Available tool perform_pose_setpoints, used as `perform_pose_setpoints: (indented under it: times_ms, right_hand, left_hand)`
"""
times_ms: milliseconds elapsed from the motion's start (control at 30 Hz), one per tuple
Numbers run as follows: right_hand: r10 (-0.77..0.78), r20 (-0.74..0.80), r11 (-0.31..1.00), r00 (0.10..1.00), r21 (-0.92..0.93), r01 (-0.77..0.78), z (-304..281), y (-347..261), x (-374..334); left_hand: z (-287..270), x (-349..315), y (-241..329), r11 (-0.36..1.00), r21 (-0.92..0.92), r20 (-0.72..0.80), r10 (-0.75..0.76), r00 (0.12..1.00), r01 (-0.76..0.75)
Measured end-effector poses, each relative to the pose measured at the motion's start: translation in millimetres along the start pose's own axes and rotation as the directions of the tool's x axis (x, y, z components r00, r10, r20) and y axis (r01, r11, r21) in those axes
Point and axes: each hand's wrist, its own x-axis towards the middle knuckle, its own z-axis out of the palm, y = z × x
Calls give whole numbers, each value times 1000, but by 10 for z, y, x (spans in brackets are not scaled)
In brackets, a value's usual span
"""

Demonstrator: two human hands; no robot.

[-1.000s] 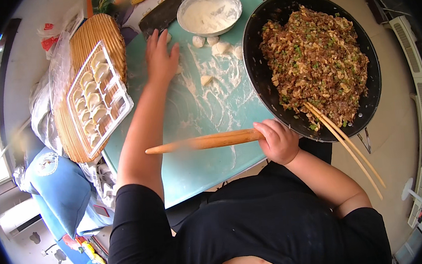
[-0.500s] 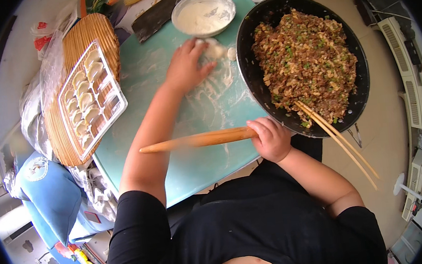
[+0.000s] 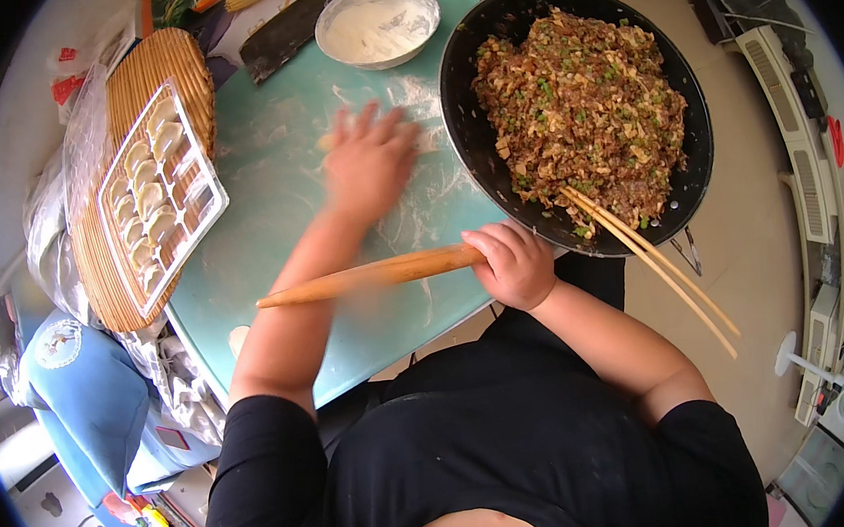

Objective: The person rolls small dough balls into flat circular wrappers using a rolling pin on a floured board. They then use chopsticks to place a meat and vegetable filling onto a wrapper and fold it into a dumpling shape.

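Observation:
My right hand (image 3: 512, 264) is closed round one end of a tapered wooden rolling pin (image 3: 402, 268), which points left across my left forearm. Palm down over the floured green board (image 3: 265, 192), my left hand (image 3: 370, 163) has its fingers spread and is blurred by motion. A bit of pale dough (image 3: 328, 142) shows at its fingertips; whatever lies under the palm is hidden. Beyond that hand stands a metal bowl of flour (image 3: 378, 26). A small pale dough round (image 3: 238, 340) lies at the board's left edge, by my left forearm.
A black pan (image 3: 457, 125) of chopped filling (image 3: 585, 114) sits at the right, with chopsticks (image 3: 648, 269) leaning out over its rim. At the left, a plastic tray (image 3: 206, 207) of dumplings rests on a woven stalk mat (image 3: 163, 60). A cleaver (image 3: 287, 36) lies behind the board.
My left hand has shifted left over the board, away from beside the pan. Dough pieces seen near the bowl and pan are no longer visible there. The right hand keeps the rolling pin.

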Motion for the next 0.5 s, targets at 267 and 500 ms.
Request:
perform_pose_setpoints:
  times_ms: [267, 500]
  right_hand:
    - [3, 30, 999, 1000, 40, -4, 20, -16, 0]
    - [-24, 6, 1000, 1000, 3, 24, 42, 6, 23]
  left_hand:
    - [-244, -779, -480, 973, -123, -43, -200, 979, 193]
    - [-258, -1165, -388, 919, -151, -113, -381, 918, 363]
